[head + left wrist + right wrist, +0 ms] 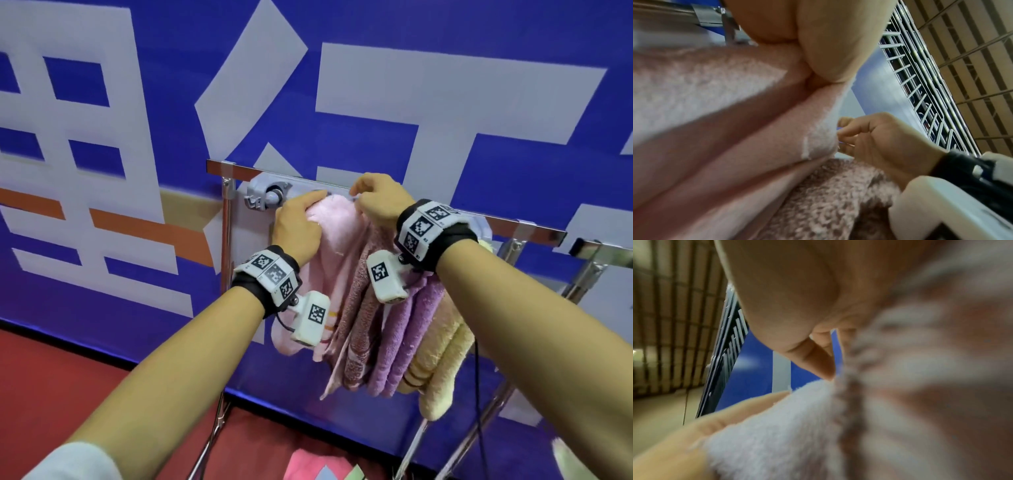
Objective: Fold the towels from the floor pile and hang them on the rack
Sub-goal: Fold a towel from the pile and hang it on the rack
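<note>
A light pink towel (337, 253) hangs over the silver rack bar (534, 230), leftmost in a row of hung towels. My left hand (297, 222) holds its top left fold, fingers lying along the top edge by the bar. My right hand (375, 198) pinches its top right edge at the bar; the left wrist view shows the right hand (875, 141) with curled fingers on the pink towel (735, 129). In the right wrist view the towel (777, 434) is blurred and close. A mottled rose towel (359, 325), a purple towel (404, 342) and a cream towel (442, 363) hang to its right.
A blue banner wall (445, 113) stands right behind the rack. A grey clamp-like device (265, 197) sits on the bar's left end. Rack legs (224, 240) run down to the red floor (51, 394). Pile towels (315, 467) lie below. A second bar (603, 251) lies right.
</note>
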`<move>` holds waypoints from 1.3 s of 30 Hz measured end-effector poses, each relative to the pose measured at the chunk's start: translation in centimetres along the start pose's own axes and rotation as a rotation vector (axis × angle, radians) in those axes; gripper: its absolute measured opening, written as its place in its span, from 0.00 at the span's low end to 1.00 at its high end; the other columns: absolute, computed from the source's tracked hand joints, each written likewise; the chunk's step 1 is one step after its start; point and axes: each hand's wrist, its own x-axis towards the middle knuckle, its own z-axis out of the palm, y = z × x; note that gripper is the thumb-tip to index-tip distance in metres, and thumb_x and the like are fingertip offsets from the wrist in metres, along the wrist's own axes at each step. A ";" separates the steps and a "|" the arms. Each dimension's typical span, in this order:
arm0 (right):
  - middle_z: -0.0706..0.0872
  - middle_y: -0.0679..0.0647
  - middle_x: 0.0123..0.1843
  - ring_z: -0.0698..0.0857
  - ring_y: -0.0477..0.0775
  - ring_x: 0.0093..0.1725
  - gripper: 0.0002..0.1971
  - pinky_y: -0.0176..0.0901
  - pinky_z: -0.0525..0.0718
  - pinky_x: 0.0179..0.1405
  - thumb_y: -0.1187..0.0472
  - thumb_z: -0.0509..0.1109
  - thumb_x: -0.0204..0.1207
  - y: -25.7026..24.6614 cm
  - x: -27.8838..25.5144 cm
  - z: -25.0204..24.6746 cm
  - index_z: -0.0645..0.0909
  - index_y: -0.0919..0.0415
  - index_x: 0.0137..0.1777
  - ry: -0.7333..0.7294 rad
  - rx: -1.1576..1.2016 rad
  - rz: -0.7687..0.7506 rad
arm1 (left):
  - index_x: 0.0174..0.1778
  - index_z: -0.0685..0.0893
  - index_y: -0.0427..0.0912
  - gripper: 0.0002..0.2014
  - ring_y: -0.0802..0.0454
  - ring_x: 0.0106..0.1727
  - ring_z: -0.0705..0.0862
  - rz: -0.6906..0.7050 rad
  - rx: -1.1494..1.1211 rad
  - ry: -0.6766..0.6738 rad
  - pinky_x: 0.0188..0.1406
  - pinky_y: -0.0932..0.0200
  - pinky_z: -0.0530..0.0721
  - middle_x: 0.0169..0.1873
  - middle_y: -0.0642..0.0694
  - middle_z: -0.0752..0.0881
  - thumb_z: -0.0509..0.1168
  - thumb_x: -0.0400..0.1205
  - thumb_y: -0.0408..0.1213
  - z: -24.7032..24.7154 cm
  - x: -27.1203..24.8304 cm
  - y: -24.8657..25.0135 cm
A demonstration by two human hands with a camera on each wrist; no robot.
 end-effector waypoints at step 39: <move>0.85 0.46 0.54 0.79 0.55 0.61 0.11 0.53 0.64 0.57 0.54 0.66 0.72 4.9 -5.9 1.4 0.84 0.49 0.52 0.179 -0.463 -0.360 | 0.80 0.68 0.52 0.35 0.36 0.66 0.81 0.173 0.430 -0.110 0.61 0.45 0.81 0.70 0.42 0.81 0.64 0.75 0.27 1.3 -3.1 0.1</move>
